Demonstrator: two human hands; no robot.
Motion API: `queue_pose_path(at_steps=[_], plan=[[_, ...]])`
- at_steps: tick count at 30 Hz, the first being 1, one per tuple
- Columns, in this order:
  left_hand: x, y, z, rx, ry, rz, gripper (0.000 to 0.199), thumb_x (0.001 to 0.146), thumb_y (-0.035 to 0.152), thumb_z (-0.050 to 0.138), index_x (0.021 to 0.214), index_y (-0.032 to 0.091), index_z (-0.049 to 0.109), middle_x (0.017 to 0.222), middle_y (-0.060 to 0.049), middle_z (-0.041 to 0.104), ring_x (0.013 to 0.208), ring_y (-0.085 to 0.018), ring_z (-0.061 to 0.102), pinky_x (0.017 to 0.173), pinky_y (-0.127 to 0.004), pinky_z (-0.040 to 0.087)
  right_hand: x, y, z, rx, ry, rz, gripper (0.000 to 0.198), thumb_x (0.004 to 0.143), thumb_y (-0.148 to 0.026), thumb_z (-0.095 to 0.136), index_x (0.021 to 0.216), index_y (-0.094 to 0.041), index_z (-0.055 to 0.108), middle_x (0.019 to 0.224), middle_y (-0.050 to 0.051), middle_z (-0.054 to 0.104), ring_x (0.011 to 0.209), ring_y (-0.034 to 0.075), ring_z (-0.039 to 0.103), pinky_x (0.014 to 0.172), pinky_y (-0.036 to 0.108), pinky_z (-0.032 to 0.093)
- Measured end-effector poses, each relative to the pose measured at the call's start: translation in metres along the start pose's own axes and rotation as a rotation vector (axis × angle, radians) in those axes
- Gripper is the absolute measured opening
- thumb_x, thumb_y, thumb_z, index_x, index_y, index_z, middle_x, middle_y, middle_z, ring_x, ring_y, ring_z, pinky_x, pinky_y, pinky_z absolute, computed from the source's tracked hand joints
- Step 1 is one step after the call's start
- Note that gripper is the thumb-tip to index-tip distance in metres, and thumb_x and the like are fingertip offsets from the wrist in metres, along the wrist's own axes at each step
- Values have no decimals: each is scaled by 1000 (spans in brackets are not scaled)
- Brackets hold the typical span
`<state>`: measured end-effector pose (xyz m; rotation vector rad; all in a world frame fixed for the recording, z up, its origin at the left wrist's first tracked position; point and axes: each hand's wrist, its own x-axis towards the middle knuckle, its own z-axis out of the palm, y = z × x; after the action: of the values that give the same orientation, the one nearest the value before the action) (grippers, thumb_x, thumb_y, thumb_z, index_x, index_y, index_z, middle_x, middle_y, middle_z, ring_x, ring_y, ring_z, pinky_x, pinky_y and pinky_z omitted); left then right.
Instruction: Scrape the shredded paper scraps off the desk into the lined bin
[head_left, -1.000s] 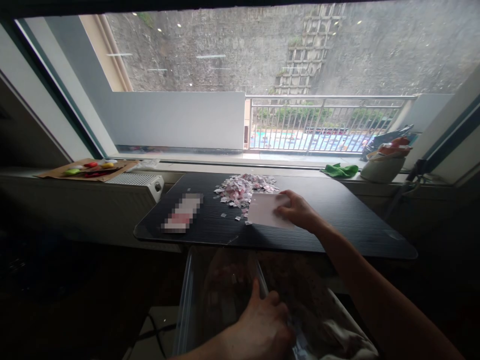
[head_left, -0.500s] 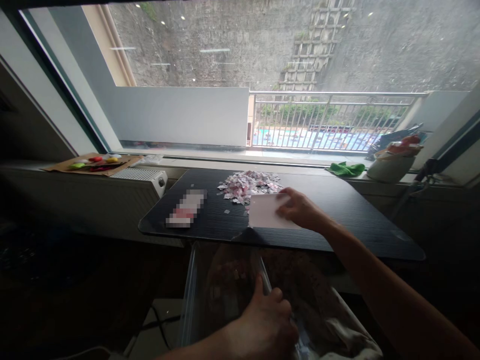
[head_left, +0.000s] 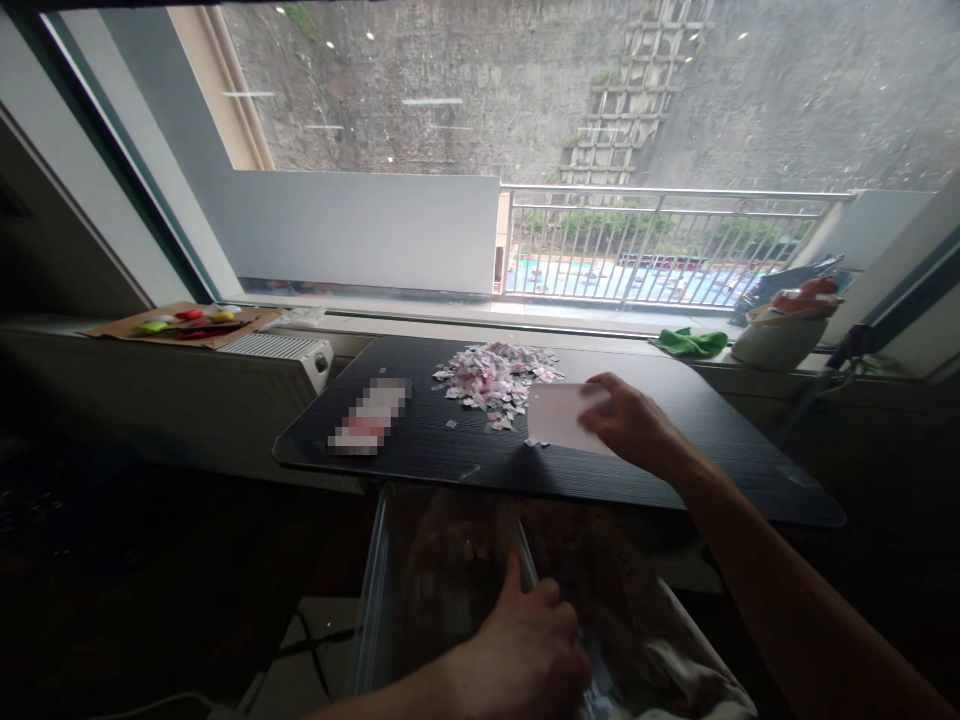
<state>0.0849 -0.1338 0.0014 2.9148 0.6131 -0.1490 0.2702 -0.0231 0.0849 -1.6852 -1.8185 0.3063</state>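
Observation:
A white card [head_left: 564, 415] is pinched at its right side by my right hand [head_left: 634, 425], just above the dark table [head_left: 420, 455]. Left of and behind the card lies a heap of small paper pieces [head_left: 491, 372], whitish with pink marks; a few bits lie by the card's lower left corner. Below the table's front edge, my left hand [head_left: 529, 635] is closed around the right rim of a clear plastic bin [head_left: 373, 590]. Some small light scraps show dimly inside it.
A blurred-out pink and white item [head_left: 367, 420] lies on the table's left. Beyond are a radiator [head_left: 289, 355], a cardboard sheet [head_left: 124, 325] with coloured things, a green cloth [head_left: 691, 343] and a pale pot [head_left: 780, 335] on the sill.
My right hand has moved a little to the right with the card, uncovering paper pieces at the heap's near edge. My left hand keeps its hold on the bin's rim.

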Motion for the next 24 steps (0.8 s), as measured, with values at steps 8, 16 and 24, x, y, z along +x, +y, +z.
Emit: queue_pose_path(at_steps=[8,16,24], plan=[[7,-2,16,28,51,-12,15,87,31,63,81,22,73,78,-7,64,84,-26,55,87,-69,34,5,-16,9,-26,30,-58,34,77,-21,51,111,-19,56,79,7,71,68,21,63,62,30,44],[10,-2,16,2,-16,-36,16,89,32,61,84,22,73,85,-7,65,90,-29,56,89,-70,34,11,-12,22,184,-45,-4,39,74,-23,57,113,-19,55,83,7,68,65,19,60,57,29,45],[4,-5,20,16,80,20,19,90,35,59,82,22,71,82,-6,62,87,-24,53,95,-61,32,11,-8,25,231,-67,47,39,71,-22,60,110,-18,56,79,4,65,59,15,57,53,27,45]])
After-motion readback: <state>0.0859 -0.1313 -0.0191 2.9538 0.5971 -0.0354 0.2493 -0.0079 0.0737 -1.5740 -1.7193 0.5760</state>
